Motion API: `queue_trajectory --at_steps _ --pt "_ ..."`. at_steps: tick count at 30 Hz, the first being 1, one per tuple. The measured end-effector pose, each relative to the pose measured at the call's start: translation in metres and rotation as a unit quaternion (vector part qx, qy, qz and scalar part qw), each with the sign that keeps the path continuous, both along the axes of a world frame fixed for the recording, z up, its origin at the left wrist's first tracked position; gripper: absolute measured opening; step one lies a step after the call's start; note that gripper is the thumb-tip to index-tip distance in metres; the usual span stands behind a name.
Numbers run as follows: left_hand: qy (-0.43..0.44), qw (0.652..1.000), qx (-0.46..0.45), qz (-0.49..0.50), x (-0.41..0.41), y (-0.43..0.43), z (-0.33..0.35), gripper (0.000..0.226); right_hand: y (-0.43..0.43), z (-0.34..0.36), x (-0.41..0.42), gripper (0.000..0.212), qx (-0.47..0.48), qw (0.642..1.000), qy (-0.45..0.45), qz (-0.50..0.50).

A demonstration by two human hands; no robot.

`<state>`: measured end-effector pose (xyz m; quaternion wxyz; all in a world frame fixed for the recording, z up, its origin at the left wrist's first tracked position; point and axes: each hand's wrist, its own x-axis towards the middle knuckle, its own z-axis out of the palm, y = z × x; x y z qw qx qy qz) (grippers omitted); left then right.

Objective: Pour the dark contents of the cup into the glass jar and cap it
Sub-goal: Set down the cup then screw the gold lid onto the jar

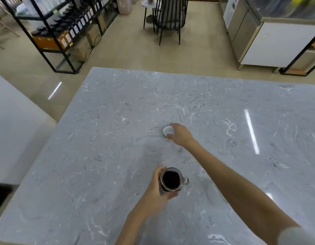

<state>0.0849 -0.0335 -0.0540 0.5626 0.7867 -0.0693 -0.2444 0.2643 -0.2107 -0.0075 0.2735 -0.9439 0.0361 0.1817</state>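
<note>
A glass jar (171, 179) with dark contents stands upright on the near middle of the grey marble table (117, 121), its mouth uncovered. My left hand (157, 188) wraps around the jar's left side. A small glass knob sticks out from the jar's right side. Farther out, a round white lid (167, 130) lies flat on the table. My right hand (180, 134) reaches over it from the right, index finger at its far edge and thumb at its near edge. No separate cup is in view.
Beyond the table's far edge stand a black chair (170, 16) and a small round side table (149, 4). Black shelving (64, 29) with bottles and boxes is at far left, and a steel and white counter unit (269, 38) at far right. A white surface (13, 129) lies left.
</note>
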Motion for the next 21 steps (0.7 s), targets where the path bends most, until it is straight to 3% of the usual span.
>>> queue_trajectory --at_steps 4,10,12,14,15,16,17,19,21 --pt "-0.034 0.999 0.001 -0.009 0.009 -0.001 -0.002 0.086 0.004 -0.016 0.03 0.078 -0.126 0.987 0.033 0.098" --pt "-0.033 0.999 -0.008 -0.016 0.015 0.0 -0.003 0.084 0.007 -0.032 0.036 0.07 -0.169 0.979 0.02 0.116" --pt "-0.025 0.999 -0.017 -0.016 0.013 0.001 -0.004 0.084 0.003 -0.028 0.032 0.072 -0.102 0.992 0.011 0.069" --pt "-0.018 1.0 -0.021 -0.013 0.012 0.001 -0.003 0.084 -0.005 -0.016 0.024 0.072 0.095 0.993 0.02 -0.065" --pt "-0.013 1.0 -0.022 -0.012 0.012 0.0 -0.003 0.084 -0.009 -0.007 0.015 0.066 0.233 0.959 0.035 -0.157" --pt "-0.009 1.0 -0.024 -0.01 0.012 -0.001 -0.003 0.083 -0.013 0.003 0.002 0.057 0.382 0.892 0.054 -0.236" --pt "-0.007 1.0 -0.027 -0.008 0.012 -0.001 -0.002 0.083 -0.018 0.01 -0.012 0.044 0.517 0.8 0.074 -0.296" --pt "-0.01 0.999 -0.033 -0.007 0.011 -0.002 -0.003 0.083 -0.03 0.017 -0.048 0.028 0.701 0.604 0.114 -0.362" --pt "-0.012 0.999 -0.041 -0.005 0.01 -0.002 -0.003 0.085 -0.036 0.019 -0.088 0.045 0.805 0.438 0.149 -0.372"
